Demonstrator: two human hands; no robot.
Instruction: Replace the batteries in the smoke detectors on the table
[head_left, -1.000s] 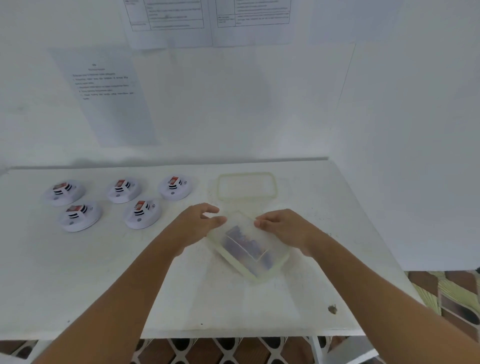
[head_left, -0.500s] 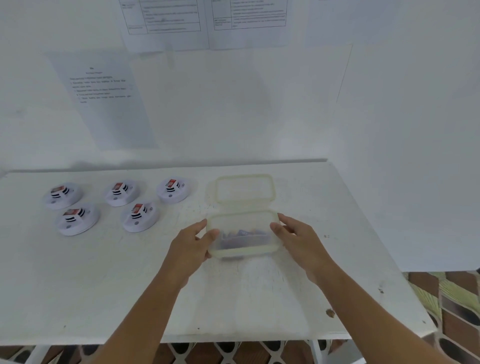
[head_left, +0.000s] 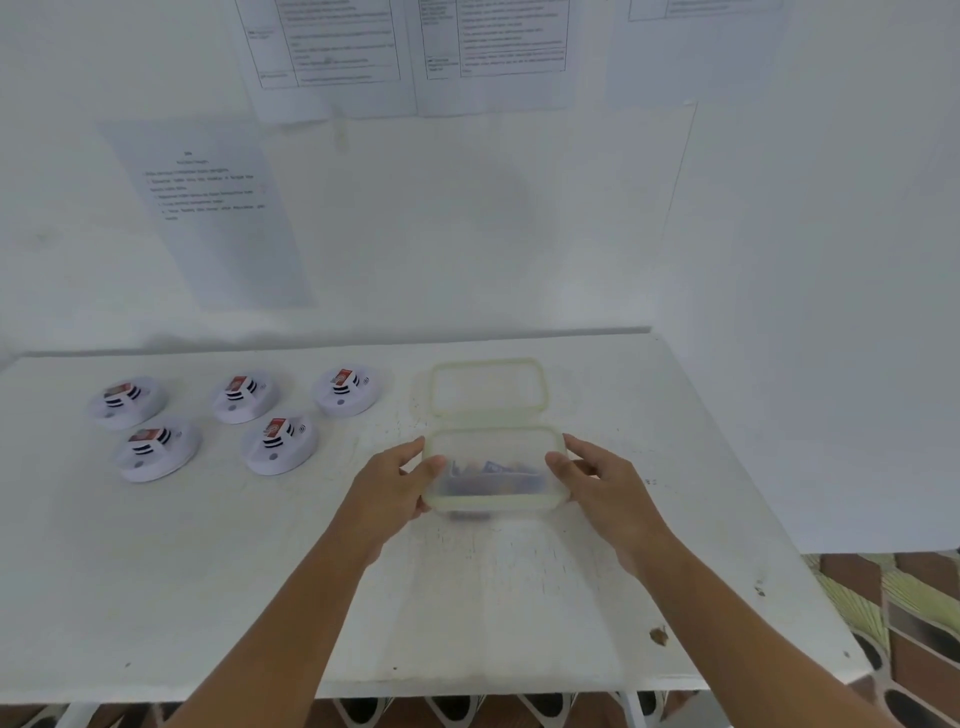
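Note:
Several round white smoke detectors (head_left: 280, 442) lie on the left of the white table (head_left: 208, 571), each with a red-labelled battery showing on top. A clear plastic container (head_left: 493, 473) with dark batteries inside sits at the table's middle. My left hand (head_left: 395, 486) grips its left end, thumb on the rim. My right hand (head_left: 602, 483) grips its right end. The container's clear lid (head_left: 488, 387) lies flat just behind it.
White walls with taped paper sheets (head_left: 208, 208) stand behind and to the right of the table. The table's right edge (head_left: 810, 597) drops to a patterned tiled floor (head_left: 914, 613). A small brown speck (head_left: 658, 635) lies near the front right.
The container was tilted and skewed a second ago; it now sits level and square to me, farther back, close to the lid. Both hands moved with it to its ends.

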